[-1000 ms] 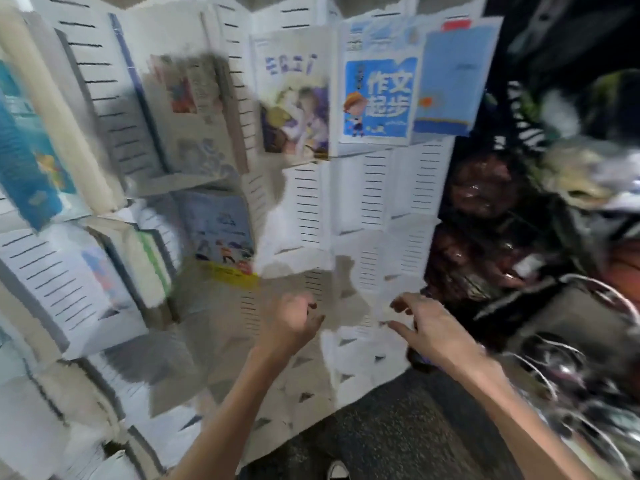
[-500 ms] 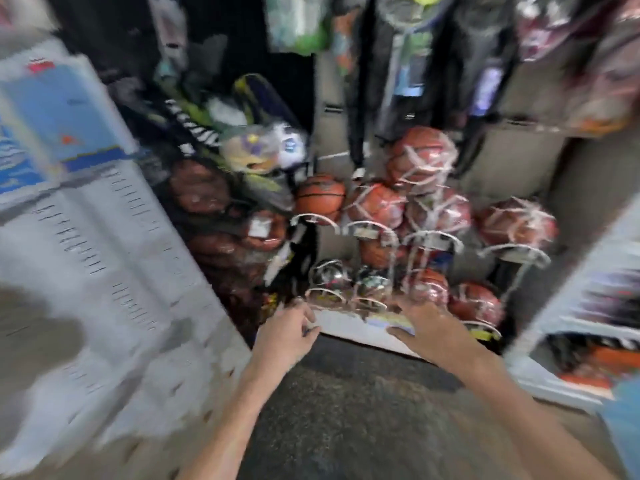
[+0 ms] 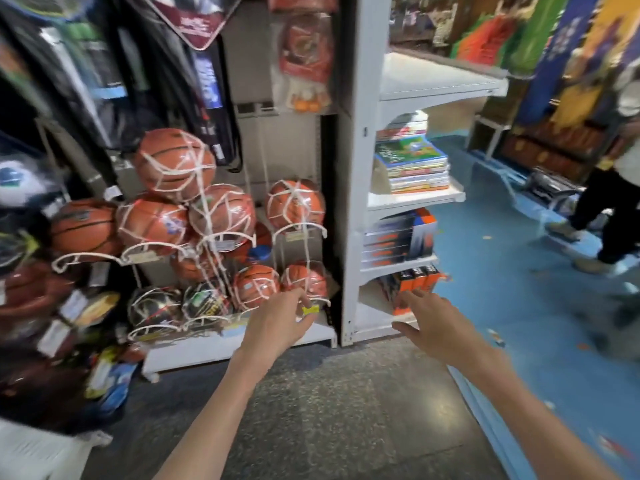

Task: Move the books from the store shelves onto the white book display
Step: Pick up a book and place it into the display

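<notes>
So the white shelf unit (image 3: 360, 188) on the right is where the books are – a stack of colourful picture books (image 3: 414, 168) lies flat near the front edge of the middle shelf, with another stack tucked behind it. One shelf down there's a row of dark boxed sets (image 3: 398, 239) with orange on them, and on the bottom shelf a few orange-and-black books (image 3: 417, 282) stand upright at the front edge. The top shelf (image 3: 436, 79) looks bare from here.

Left of that unit is the ball rack (image 3: 221, 244) – basketballs (image 3: 175, 164) in white netting sit in wire cradles, darker balls along the bottom row.

Both hands are out in front, holding nothing. The left hand (image 3: 277, 323) has its fingers loosely curled, floating in front of the lowest balls without clearly touching them. The right hand (image 3: 431, 323) has its grip wide open, fingers spread and pointing at the bottom shelf, fingertips just short of the orange-and-black books.

Someone else's legs (image 3: 595, 216) are over on the blue floor (image 3: 519, 306) at the right.
</notes>
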### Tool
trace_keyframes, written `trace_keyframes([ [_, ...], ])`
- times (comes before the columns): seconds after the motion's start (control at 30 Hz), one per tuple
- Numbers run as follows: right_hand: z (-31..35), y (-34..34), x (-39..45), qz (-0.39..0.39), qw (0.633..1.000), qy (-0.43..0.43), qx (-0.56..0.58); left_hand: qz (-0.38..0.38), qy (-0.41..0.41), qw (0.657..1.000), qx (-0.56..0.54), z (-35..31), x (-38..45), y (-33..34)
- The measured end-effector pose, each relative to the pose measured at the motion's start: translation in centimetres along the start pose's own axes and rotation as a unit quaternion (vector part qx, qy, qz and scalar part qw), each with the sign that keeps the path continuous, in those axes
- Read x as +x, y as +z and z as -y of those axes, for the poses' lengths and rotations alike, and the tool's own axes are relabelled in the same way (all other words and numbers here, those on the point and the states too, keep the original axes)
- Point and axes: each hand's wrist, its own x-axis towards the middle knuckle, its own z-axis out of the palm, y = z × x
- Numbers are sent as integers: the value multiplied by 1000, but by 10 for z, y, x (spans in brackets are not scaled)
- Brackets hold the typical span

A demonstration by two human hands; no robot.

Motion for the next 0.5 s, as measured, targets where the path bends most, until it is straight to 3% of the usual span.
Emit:
trace_keyframes([
  [0.27,-119,-17,47,-13,998,49,33,29,41,999,8,-85,115,55],
  [0.5,-211,-32,161,-12,999,41,13,41,30,998,-22,-126,256,103],
])
